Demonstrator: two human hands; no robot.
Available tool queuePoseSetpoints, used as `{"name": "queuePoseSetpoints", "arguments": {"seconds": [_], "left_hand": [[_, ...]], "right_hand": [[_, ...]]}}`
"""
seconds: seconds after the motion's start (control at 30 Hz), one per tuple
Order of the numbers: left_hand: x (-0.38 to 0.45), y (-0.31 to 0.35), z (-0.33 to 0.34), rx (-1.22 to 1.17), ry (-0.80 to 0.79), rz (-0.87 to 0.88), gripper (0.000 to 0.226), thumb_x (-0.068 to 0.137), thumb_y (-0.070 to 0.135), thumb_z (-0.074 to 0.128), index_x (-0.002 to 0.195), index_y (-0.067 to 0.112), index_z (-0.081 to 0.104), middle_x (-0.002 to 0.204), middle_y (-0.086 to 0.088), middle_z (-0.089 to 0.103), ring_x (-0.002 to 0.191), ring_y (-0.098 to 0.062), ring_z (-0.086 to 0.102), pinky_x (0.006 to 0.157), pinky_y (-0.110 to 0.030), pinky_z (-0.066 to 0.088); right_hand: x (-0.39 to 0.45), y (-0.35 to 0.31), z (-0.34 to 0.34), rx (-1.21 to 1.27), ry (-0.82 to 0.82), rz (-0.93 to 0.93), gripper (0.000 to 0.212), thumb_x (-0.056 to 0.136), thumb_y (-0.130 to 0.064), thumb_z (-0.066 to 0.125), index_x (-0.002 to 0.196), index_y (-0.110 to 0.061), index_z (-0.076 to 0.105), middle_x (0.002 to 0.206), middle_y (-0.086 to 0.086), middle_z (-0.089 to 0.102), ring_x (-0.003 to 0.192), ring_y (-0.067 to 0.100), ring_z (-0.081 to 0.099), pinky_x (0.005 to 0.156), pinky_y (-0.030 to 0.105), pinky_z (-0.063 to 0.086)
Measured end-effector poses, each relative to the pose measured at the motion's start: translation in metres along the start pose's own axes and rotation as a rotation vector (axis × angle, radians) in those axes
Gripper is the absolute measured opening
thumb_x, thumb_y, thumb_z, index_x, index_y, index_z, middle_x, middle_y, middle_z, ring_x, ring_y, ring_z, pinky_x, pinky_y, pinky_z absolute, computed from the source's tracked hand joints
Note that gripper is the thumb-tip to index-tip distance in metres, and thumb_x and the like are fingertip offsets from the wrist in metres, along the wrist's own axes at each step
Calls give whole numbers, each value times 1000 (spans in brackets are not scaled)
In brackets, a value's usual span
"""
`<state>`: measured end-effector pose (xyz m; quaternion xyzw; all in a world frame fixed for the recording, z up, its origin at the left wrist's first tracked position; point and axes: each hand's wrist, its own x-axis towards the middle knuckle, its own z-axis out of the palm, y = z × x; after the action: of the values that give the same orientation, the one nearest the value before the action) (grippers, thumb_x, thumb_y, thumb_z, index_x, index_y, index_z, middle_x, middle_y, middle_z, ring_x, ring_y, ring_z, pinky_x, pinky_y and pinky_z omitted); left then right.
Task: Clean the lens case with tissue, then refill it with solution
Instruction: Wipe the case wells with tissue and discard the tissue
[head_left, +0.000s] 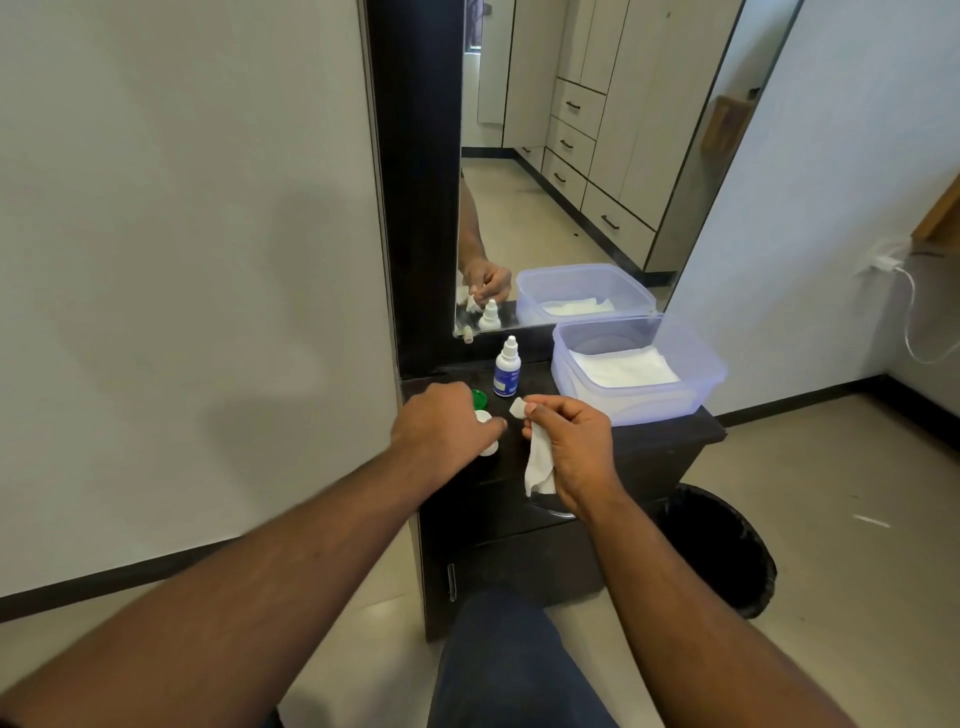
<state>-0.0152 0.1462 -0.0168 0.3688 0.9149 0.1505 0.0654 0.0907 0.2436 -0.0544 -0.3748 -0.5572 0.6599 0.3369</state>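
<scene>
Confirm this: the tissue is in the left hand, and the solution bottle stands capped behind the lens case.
Wrong hand. The head view shows the right hand holding the tissue; the left hand rests over the lens case. The solution bottle does stand capped behind it.

Both forearms (291, 561) are bare with no sleeves showing, and the leg (498, 654) wears dark blue trousers

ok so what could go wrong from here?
1. The solution bottle stands upright just behind both hands; a reach by the right hand could tip it over.
2. The left hand covers most of the lens case, near the cabinet top's front edge; a nudge could push it off.
3. The green cap lies loose beside that hand and could roll.
</scene>
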Motion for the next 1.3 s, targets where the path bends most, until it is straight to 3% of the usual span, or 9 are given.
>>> {"name": "queuePoseSetpoints", "arguments": {"seconds": [0.17,0.37,0.57,0.73,0.83,0.9,1.03,1.17,1.3], "left_hand": [[0,8,0,116,-53,30,43,79,49,68,109,19,60,96,-1,63,92,-20,61,78,-33,54],[3,-2,-12,132,-179,16,35,77,36,73,104,16,62,87,0,60,86,-18,62,75,-32,55],[0,0,-18,37,-190,8,45,74,46,75,104,13,64,89,0,63,85,-16,61,72,-29,52],[-12,26,-17,34,-81,197,45,80,48,69,111,16,65,104,-2,65,97,-19,61,83,-33,52],[-17,53,-4,68,-50,337,25,88,34,61,103,14,66,104,-5,65,98,-23,61,81,-35,52],[-14,77,9,105,-83,389,17,92,21,56,102,11,66,107,-10,65,98,-27,61,81,-37,51],[-10,124,32,110,-171,437,24,95,14,52,117,9,62,120,-12,61,108,-29,59,90,-36,47],[-9,145,51,142,-145,534,24,97,16,51,116,9,62,121,-11,62,109,-26,60,92,-33,46],[-4,153,61,239,-141,519,20,94,12,55,111,9,66,114,-11,65,104,-26,62,90,-34,49]], "right_hand": [[-2,-1,-1,17,-9,-13,11,84,-7,69,93,-6,74,90,4,73,76,13,68,68,23,56],[-1,0,-1,-32,-19,-12,11,85,-9,68,94,-9,74,90,-1,72,75,13,69,71,26,58],[-8,0,-6,51,-30,2,9,83,-7,69,90,-8,75,94,7,73,78,17,69,71,28,57],[-26,7,-45,55,-77,-68,12,80,2,70,83,-8,75,85,7,75,79,20,70,69,26,56],[-29,9,-76,1,-20,-100,13,78,3,71,85,-7,74,87,11,74,79,23,70,72,29,58],[-26,11,-98,-62,22,-118,14,77,1,73,89,-6,74,88,8,74,83,21,71,75,29,58],[-8,17,-147,-334,56,-128,17,80,-1,71,92,-13,72,91,-4,71,86,13,68,70,17,55],[21,31,-201,-672,65,-196,19,80,-5,71,95,-17,71,99,-4,68,93,11,64,83,25,52],[44,37,-241,-904,94,-205,22,84,-7,68,99,-23,68,99,-6,64,90,10,61,84,26,52]]}}
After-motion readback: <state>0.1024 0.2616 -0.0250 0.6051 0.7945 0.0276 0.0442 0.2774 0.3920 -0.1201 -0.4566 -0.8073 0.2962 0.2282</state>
